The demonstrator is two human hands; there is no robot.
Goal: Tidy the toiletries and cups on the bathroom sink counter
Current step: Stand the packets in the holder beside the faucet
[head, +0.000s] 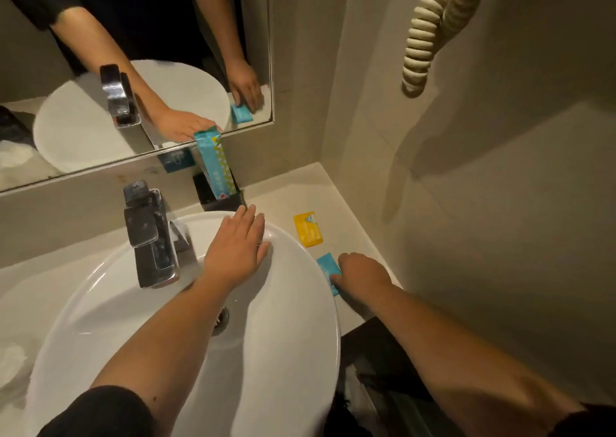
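Fingers (336, 279) of right hand (361, 271) pinch blue packet (326, 264).

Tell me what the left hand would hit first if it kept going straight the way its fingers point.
Most likely the black holder with the tall blue packet standing in it, just beyond the left hand over the basin rim. Depth is unclear.

Counter strip (336, 203) narrow – basin rim (300, 246) left, wall (466, 203) right

No legible text on anything.
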